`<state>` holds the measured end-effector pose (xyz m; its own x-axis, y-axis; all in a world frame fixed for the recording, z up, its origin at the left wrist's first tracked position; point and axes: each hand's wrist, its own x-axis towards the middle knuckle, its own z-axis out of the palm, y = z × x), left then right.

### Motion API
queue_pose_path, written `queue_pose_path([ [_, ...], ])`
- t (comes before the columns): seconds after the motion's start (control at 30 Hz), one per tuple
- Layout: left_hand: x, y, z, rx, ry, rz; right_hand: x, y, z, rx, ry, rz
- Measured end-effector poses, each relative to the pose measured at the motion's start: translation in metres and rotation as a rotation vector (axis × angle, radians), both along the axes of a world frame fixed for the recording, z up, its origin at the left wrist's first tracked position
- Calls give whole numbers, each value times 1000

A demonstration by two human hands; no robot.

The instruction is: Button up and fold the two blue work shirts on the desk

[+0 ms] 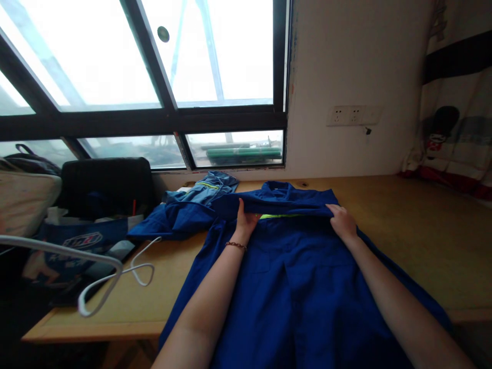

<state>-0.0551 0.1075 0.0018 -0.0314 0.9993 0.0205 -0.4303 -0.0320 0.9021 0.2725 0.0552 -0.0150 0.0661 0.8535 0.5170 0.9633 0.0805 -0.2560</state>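
A blue work jacket [295, 266] lies spread over the table, its collar [277, 189] toward the window and its lower part reaching down to the bottom of the view. My left hand [246, 221] grips a raised fold of the jacket below the collar, thumb on top and fingers underneath. At the other end of that fold, my right hand [342, 223] pinches the cloth. A yellow-green strip [280, 216] shows beneath the fold, between both hands. More blue cloth [180, 218] lies to the left; where it joins the jacket is unclear.
A lighter blue garment [213, 185] lies bunched near the window. A white cable [115, 264] loops over the left table edge. Beyond it are a black chair back [107, 182] and a printed blue bag [82, 243]. Wall sockets [346, 116] and a curtain [457, 113] are at right.
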Motion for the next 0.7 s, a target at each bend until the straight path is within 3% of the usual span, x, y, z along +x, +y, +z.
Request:
queue_pose_path([
  [0.13,-3,14,-11,-123,-124,360,23,-4,1,185,96,-304],
  [0.2,-6,20,-14,-173,-99,555,32,-6,2,238,131,-352],
  [0.27,-14,26,-12,-207,-66,681,37,-8,5,268,144,-306],
  [0.37,-31,31,-3,-245,-85,725,26,-14,15,303,124,-102],
  [0.47,-48,34,9,-236,-138,703,-12,-28,28,287,140,187],
  [0.53,-53,34,17,-202,-172,699,-50,-41,33,166,156,486],
  [0.63,-51,32,29,-71,-151,722,-107,-55,29,-148,87,939],
  [0.7,-48,30,38,55,-112,736,-127,-56,21,-298,21,1046],
])
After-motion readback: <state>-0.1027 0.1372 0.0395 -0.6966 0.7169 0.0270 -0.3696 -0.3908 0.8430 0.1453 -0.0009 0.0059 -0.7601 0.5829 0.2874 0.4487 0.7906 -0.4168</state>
